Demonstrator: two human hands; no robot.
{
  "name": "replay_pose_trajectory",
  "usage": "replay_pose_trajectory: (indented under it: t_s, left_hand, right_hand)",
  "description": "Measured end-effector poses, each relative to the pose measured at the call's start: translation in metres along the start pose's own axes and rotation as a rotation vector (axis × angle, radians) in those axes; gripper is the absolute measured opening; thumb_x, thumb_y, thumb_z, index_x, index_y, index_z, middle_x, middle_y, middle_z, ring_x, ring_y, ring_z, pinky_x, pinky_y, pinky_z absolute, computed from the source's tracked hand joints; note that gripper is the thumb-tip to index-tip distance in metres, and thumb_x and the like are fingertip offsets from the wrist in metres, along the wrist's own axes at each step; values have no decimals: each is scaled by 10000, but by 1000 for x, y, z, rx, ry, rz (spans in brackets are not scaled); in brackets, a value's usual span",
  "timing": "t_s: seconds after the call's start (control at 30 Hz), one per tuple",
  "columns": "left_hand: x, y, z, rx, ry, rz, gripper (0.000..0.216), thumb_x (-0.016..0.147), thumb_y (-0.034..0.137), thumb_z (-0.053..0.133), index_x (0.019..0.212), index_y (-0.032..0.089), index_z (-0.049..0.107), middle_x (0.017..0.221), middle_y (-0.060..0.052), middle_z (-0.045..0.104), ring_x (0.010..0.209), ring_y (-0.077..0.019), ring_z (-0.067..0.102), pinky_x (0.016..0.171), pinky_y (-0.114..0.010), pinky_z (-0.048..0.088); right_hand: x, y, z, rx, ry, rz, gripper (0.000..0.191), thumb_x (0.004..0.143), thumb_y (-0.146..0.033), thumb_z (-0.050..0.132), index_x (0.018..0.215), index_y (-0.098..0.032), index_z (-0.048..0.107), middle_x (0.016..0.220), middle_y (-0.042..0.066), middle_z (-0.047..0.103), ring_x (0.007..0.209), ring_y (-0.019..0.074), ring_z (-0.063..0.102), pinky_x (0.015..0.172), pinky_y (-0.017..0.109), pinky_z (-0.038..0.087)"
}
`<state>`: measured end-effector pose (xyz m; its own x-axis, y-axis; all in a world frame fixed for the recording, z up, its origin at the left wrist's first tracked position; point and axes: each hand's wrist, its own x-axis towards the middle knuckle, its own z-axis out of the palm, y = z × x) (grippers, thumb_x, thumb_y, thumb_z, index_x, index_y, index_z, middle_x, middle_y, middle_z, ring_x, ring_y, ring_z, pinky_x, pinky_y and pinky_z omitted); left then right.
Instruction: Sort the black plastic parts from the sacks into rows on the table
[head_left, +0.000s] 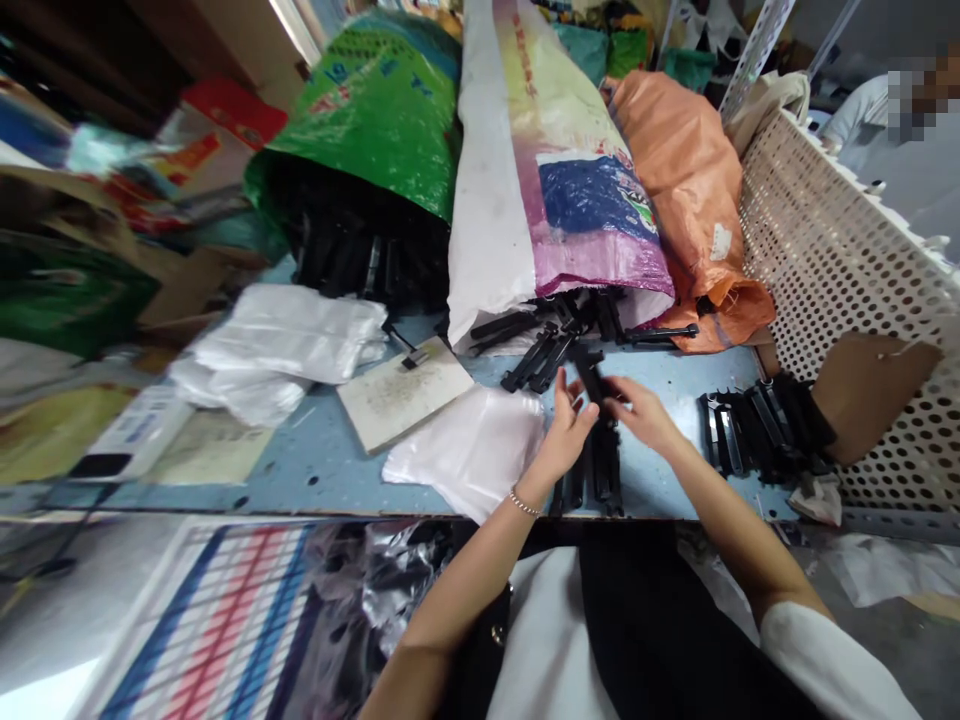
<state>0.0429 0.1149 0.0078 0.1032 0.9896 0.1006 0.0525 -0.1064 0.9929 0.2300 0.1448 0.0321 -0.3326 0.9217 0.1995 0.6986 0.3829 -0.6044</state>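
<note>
1. A blue table [292, 460] is backed by a green sack [375, 110], a white sack [491, 180] and an orange sack [675, 150].
2. A black part [589, 376] is held in the half-closed left hand [566, 435].
3. The right hand [646, 415], loosely curled, is placed at its edge; whether it grips cannot be told.

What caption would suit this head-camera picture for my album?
Left hand and right hand handle a black part over a blue workbench, an open green sack lying behind.
</note>
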Motion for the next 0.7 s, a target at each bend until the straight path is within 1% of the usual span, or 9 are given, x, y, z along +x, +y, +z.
replay_pose_trajectory:
  t_s: [0.07,0.17,0.27,0.33,0.4,0.5,0.6,0.63,0.7]
  left_hand:
    - [-2,16,1,-26,-4,-30,619,989,461,464,1523,218,267,1494,-136,479,1401,-252,455,1175,-436,364]
    - [-12,40,-4,18,-34,-52,554,987,511,455,1464,235,392,1465,-96,521,1398,-261,454,1181,-425,354]
    - [-21,53,-10,44,-17,-30,555,993,499,445,1478,237,386,1477,-86,516,1411,-265,439,1186,-433,343]
    - [-24,55,-12,57,-20,-35,549,995,482,447,1478,226,395,1476,-93,519,1412,-272,439,1186,-440,341]
    - [-24,53,-12,62,-40,-57,533,994,481,449,1455,213,432,1466,-100,532,1407,-273,446,1182,-432,346]
    - [-22,49,-14,45,20,-73,519,992,489,449,1424,202,465,1460,-96,537,1407,-266,445,1179,-416,352]
    - [-18,44,-22,14,143,-102,514,985,492,468,1407,198,481,1409,-91,574,1374,-269,476,1162,-423,377]
    - [-17,43,-25,5,183,-120,508,985,493,468,1397,198,491,1371,-91,599,1350,-270,499,1149,-424,394]
    - [-16,42,-31,-9,246,-148,495,983,504,463,1371,201,515,1285,-86,643,1294,-268,544,1111,-416,438]
  right_hand:
    - [-13,-23,1,40,18,-114,262,1015,-318,438,1125,-225,656,959,52,688,879,196,633,799,328,502]
    - [-18,-38,-8,-113,145,-232,321,1015,-421,456,864,-215,650,863,81,649,840,223,595,778,367,476]
    - [-7,-36,-16,-254,227,-293,350,986,-525,480,919,-212,622,946,112,628,913,260,566,801,407,456]
    - [5,-32,-17,-299,194,-337,359,990,-541,463,964,-217,615,953,105,621,917,258,557,808,406,443]
    - [18,-31,-13,-320,123,-375,368,1002,-537,438,924,-223,613,891,85,615,858,240,551,785,390,428]
    - [27,-37,-4,-294,118,-306,431,1026,-543,357,874,-222,603,819,69,602,798,219,545,760,363,418]
    - [15,-48,6,-248,147,-221,496,1036,-564,274,927,-216,611,835,73,605,812,218,548,762,354,415]
    - [7,-52,9,-246,123,-252,507,1025,-589,287,923,-215,614,830,72,603,807,219,544,753,355,408]
    - [-12,-59,19,-258,42,-393,502,994,-629,361,881,-214,622,798,66,597,774,216,526,719,357,380]
